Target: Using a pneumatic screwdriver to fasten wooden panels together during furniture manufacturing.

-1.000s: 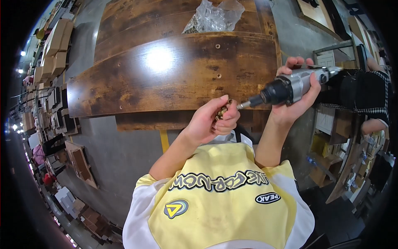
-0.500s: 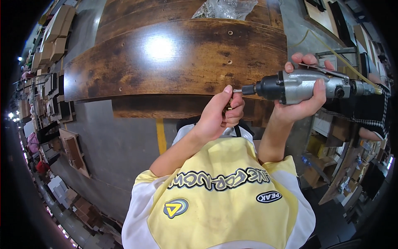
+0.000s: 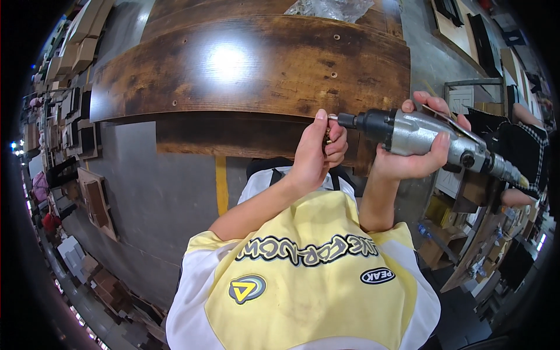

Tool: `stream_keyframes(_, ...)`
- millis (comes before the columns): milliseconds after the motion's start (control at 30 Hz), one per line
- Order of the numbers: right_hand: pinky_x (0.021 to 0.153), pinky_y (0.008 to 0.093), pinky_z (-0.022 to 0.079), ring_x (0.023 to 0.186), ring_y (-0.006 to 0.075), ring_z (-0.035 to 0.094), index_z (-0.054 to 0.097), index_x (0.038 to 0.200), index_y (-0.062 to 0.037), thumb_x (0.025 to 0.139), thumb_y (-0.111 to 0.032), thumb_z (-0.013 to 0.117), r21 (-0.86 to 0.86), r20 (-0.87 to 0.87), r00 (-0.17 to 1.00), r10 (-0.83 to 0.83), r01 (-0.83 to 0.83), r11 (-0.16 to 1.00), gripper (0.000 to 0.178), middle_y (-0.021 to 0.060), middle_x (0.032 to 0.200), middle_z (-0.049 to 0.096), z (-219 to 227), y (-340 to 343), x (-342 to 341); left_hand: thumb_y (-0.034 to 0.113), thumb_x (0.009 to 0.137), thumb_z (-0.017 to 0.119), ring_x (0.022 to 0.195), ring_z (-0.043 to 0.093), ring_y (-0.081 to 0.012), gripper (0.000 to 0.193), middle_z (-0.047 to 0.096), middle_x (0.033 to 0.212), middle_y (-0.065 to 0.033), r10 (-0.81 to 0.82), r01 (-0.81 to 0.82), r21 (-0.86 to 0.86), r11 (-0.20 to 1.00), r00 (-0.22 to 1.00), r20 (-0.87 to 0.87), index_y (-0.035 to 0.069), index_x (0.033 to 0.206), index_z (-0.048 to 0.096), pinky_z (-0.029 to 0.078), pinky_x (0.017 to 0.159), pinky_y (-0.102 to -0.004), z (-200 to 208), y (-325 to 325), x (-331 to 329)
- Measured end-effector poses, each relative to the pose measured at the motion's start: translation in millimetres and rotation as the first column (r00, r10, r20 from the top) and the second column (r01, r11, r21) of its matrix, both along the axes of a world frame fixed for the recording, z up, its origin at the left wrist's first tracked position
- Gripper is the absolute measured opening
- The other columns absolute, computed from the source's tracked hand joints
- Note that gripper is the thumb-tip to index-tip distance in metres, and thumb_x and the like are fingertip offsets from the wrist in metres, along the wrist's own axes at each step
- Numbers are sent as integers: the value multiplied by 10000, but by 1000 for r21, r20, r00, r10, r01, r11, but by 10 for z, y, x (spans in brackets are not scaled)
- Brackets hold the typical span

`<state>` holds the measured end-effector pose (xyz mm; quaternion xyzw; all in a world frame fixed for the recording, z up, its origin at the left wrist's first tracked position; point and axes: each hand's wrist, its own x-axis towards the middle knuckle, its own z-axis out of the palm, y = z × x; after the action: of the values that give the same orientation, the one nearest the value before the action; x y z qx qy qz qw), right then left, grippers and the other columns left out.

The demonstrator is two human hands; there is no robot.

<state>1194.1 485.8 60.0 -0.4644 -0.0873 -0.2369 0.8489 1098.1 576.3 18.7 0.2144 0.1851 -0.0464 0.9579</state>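
Where the person faces the work, a long brown wood-grain board (image 3: 251,76) spans the view crosswise, its near edge just beyond the hands, with a darker lower panel (image 3: 233,137) showing below that edge. Next in size comes a crumpled clear plastic bag (image 3: 332,8), past the board's far edge and cut off by the top of the view. Smaller is the silver-and-black power driver (image 3: 429,137), to the right of the left hand and over the board's near right corner; its long axis runs mostly sideways, nose to the left and tail slanting down toward the person's right. The right hand (image 3: 411,164) is wrapped around its body, while the left hand (image 3: 317,150) is the nearer to its nose, with thumb and forefinger pinched close at the tip of the slim bit (image 3: 333,117). Whether a piece is seated on that tip cannot be told. The left hand's other fingers curl over small brass-coloured pieces (image 3: 328,139), mostly hidden in the palm. Smallest are two round holes (image 3: 334,74) in the board, lined up straight ahead of the bit, so the driver lies roughly across their line; whether the left thumb touches the board is unclear.
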Motion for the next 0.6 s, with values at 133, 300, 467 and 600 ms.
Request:
stream_keyframes(133,635,373,512,805,320,614,315,1280,-114,836,-307,526,64,56,998,2,-5,998,528,209,960,596,0,-62,-103,461,1046,319,493,187,-54,465,270,584,55,-17,17,-9,1000,1000,8,146,705,344,144,422,-224,7,-4,-51)
stream_keyframes(300,652,378,533,828,323,623,310,1289,-105,839,-272,541,10,84,990,114,-115,993,533,238,980,599,45,-189,-42,452,1045,328,493,198,-54,462,276,583,54,-246,254,-49,966,961,127,143,703,354,151,422,-222,-131,147,-30)
stream_keyframes(467,674,372,571,814,308,642,297,1279,-66,842,-178,586,-66,129,982,138,-131,989,535,264,970,607,7,-119,151,428,1046,362,484,209,-43,432,291,590,65,-363,389,-219,895,920,152,155,712,391,173,402,-210,-293,248,218)
stream_keyframes(600,702,360,570,856,291,648,277,1287,-34,854,-146,604,-146,175,951,257,-233,961,554,252,986,610,-48,12,337,431,1041,376,474,219,-46,419,296,592,75,-227,219,-317,923,974,10,163,720,408,173,394,-213,-259,95,389)
